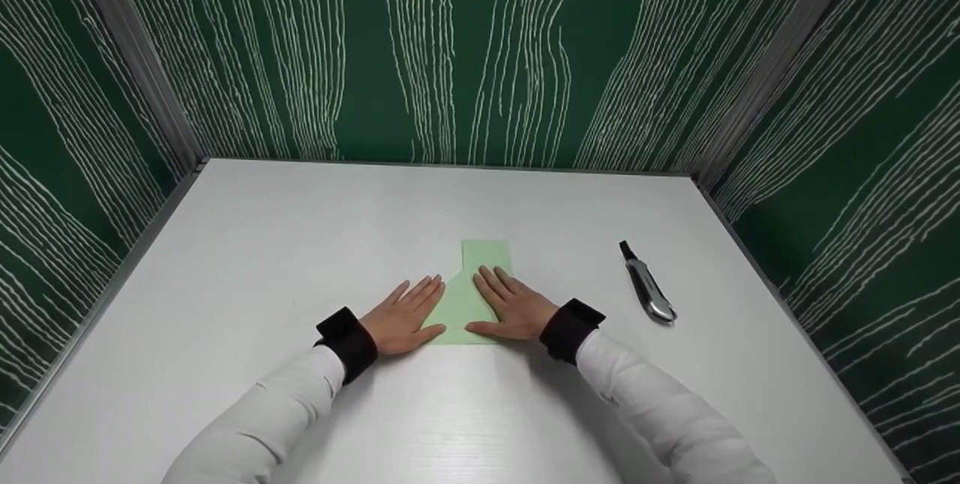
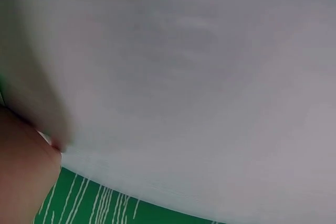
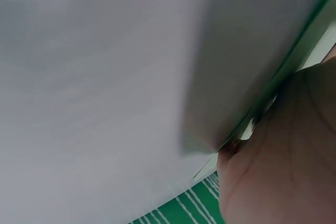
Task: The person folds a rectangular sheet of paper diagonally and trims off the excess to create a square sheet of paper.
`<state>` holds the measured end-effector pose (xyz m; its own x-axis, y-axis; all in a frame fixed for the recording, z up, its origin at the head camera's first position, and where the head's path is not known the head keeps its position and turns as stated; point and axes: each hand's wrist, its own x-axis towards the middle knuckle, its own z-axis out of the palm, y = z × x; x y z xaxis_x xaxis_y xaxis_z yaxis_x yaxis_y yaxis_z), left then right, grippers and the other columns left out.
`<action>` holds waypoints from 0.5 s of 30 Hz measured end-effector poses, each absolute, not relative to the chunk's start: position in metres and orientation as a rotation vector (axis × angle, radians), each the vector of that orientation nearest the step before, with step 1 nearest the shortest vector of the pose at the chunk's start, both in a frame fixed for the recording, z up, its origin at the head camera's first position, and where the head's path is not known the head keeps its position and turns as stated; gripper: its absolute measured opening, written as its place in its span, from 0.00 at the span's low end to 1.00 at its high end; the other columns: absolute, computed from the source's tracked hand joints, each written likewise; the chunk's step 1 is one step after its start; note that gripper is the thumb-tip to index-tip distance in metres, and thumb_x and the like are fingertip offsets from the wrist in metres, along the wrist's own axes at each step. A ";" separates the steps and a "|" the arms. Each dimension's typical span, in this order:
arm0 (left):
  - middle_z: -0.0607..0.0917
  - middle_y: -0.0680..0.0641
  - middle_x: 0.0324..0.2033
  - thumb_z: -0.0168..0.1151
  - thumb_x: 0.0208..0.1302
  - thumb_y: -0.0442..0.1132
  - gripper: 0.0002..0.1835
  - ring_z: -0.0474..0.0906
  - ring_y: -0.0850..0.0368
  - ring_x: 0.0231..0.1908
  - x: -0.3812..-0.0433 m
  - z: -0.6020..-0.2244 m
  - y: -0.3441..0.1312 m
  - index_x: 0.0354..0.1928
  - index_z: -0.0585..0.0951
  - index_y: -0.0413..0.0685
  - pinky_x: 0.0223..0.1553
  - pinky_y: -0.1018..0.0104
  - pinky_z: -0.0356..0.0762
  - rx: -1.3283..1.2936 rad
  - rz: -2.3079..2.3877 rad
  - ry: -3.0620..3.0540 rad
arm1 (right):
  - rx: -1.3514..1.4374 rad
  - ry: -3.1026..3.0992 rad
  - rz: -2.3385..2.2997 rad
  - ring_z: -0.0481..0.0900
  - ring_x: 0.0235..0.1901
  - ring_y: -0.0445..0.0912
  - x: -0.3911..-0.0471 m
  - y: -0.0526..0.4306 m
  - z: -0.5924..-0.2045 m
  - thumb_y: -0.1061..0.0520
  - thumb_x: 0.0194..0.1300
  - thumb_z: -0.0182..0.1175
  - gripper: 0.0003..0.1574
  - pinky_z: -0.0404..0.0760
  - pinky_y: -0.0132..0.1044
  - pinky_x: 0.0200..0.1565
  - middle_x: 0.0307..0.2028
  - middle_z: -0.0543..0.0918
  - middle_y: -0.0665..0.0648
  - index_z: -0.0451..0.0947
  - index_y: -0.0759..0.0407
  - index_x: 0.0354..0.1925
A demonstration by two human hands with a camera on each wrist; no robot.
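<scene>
A light green sheet of paper (image 1: 486, 253), folded, lies on the white table in the head view. Its upper part is a narrow strip and its lower part flares out wider. My left hand (image 1: 405, 317) rests on the paper's left edge with its fingers straight. On the right side my right hand (image 1: 517, 310) presses the paper flat, fingers extended. The two thumbs point toward each other near the bottom edge. In the right wrist view the paper's edge (image 3: 283, 69) runs beside the right hand (image 3: 283, 156). The left wrist view shows only part of the left hand (image 2: 26, 166).
To the right lies a grey and black utility knife (image 1: 648, 285), apart from the paper. The white table (image 1: 315, 206) ends at green walls (image 1: 360, 56) with white wavy lines. Black bands (image 1: 349, 345) circle both wrists over white sleeves.
</scene>
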<state>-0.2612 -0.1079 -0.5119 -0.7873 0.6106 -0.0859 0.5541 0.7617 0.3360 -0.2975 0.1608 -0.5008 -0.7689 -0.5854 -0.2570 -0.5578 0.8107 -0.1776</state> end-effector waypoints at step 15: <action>0.46 0.40 0.83 0.47 0.78 0.62 0.46 0.40 0.45 0.84 -0.264 -0.518 -0.109 0.82 0.46 0.40 0.83 0.43 0.36 0.958 0.474 2.755 | -0.888 2.705 -0.281 0.40 0.83 0.61 -0.300 0.233 -0.503 0.28 0.74 0.51 0.59 0.50 0.60 0.81 0.84 0.42 0.61 0.40 0.57 0.83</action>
<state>-0.2639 -0.1092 -0.5184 -0.7743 0.6289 -0.0698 0.5695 0.7407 0.3564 -0.3004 0.2327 -0.5026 -0.7721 -0.6026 -0.2018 -0.5482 0.7922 -0.2681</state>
